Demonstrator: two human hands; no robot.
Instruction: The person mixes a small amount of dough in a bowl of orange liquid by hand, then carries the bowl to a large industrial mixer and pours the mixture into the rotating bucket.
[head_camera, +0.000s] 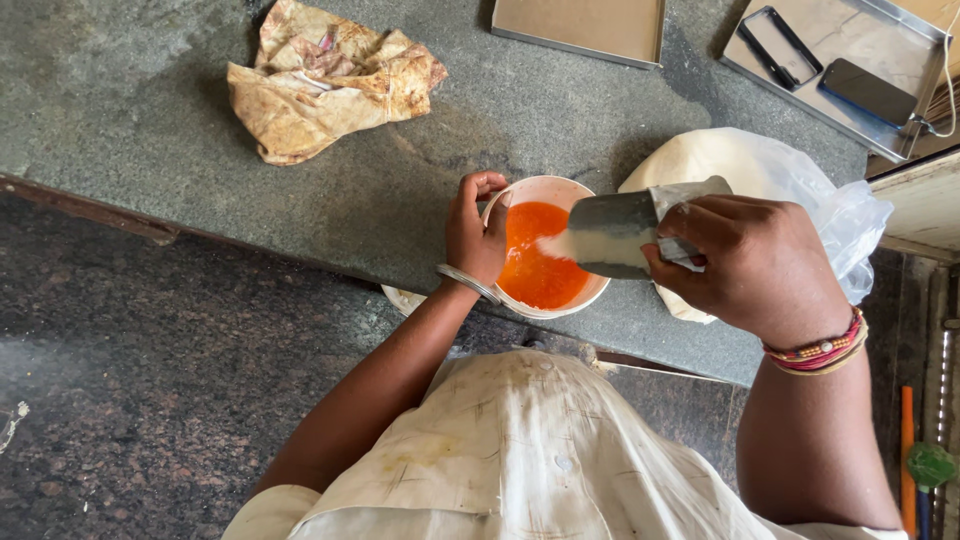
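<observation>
A white bowl (556, 190) of orange-red liquid (535, 265) stands near the front edge of the grey stone counter (150, 100). My left hand (474, 232) grips the bowl's left rim, a metal bangle on the wrist. My right hand (755, 262) holds a steel cup (615, 232) tipped on its side over the bowl, and a white powder or batter shows at its mouth, above the liquid. Behind the cup and my right hand lies a clear plastic bag (770, 165) with a pale lump inside.
A crumpled brown paper wrap (325, 80) lies at the counter's back left. A flat metal tray (580, 28) sits at the back centre, and another tray (840, 40) at the back right carries two phones. Dark speckled floor lies below at left.
</observation>
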